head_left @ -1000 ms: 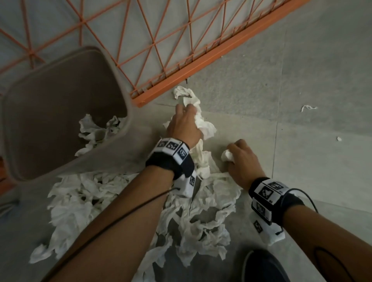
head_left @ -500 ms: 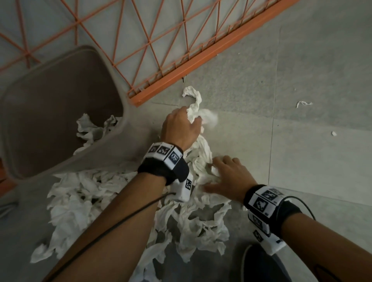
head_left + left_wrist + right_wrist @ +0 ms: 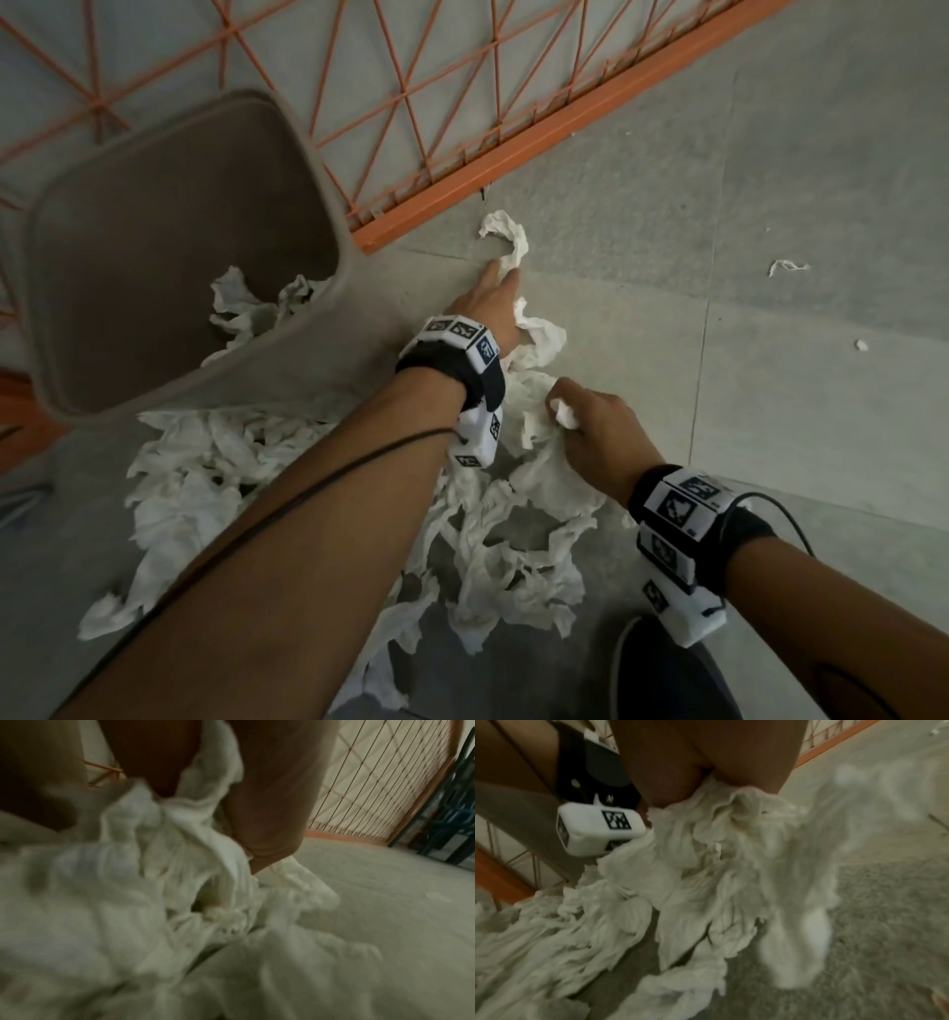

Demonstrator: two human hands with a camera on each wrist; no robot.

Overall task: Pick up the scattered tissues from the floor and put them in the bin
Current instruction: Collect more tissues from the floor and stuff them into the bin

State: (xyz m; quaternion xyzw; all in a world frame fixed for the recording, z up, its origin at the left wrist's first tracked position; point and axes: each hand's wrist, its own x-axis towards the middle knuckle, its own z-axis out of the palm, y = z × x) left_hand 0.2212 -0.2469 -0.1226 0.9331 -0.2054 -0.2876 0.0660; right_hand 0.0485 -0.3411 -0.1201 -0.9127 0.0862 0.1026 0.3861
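A large heap of crumpled white tissues [image 3: 513,539] lies on the grey floor in front of the grey-brown bin [image 3: 328,216], which holds a few tissues [image 3: 257,308]. My left hand [image 3: 500,280] reaches forward past the bin's corner. Its fingertips are on a far twisted tissue [image 3: 508,239]. In the left wrist view, tissue [image 3: 205,805] bunches up between its fingers [image 3: 270,801]. My right hand [image 3: 567,416] is lower and to the right, its fingers curled round a small wad [image 3: 565,413] at the heap's top edge. The right wrist view shows tissue [image 3: 731,825] hanging from its fingers [image 3: 667,770].
An orange wire-mesh panel [image 3: 462,103] with a solid orange base bar [image 3: 513,149] runs diagonally behind the bin. Two small tissue scraps [image 3: 785,266] [image 3: 861,345] lie on the open floor at right. A dark shoe [image 3: 667,673] is at the bottom edge.
My left hand has stretched forward from a closed grip to the far twisted tissue. My right hand, flat on the heap half a second ago, has curled round a wad.
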